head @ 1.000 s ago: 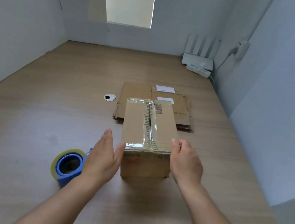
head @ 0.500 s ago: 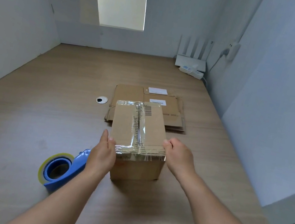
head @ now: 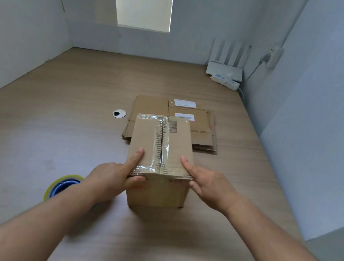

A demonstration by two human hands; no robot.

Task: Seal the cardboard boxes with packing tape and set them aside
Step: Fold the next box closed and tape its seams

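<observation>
The left hand (head: 111, 179) pinches the near left corner of the box (head: 169, 194): its forefinger lies straight on the top, and the thumb is bent against the front face just under the edge. The right hand (head: 211, 188) does the same at the near right corner, forefinger straight on the top. Its thumb seems to press the front corner, but I cannot see this clearly. Between the two forefingers the clear tape (head: 161, 142) runs along the middle seam and folds down over the near edge, so I judge the hands are placed to press the tape end flat, or to take the box firmly on both sides for lifting. The flaps look closed and the seam covered, so the sealing of this box seems nearly complete, and setting it aside is probably the next step. The box stands on the table (head: 52, 127), directly under the grip. Just left of the left wrist, partly hidden by the forearm, lies the tape roll (head: 57, 186), close enough to pick up again. Behind the box, beyond the fingertips, is a stack of flat cardboard (head: 202, 133), perhaps the next boxes. Left of that stack there is a cable hole (head: 119, 113), and far behind, at the wall, a white router (head: 224, 69).
</observation>
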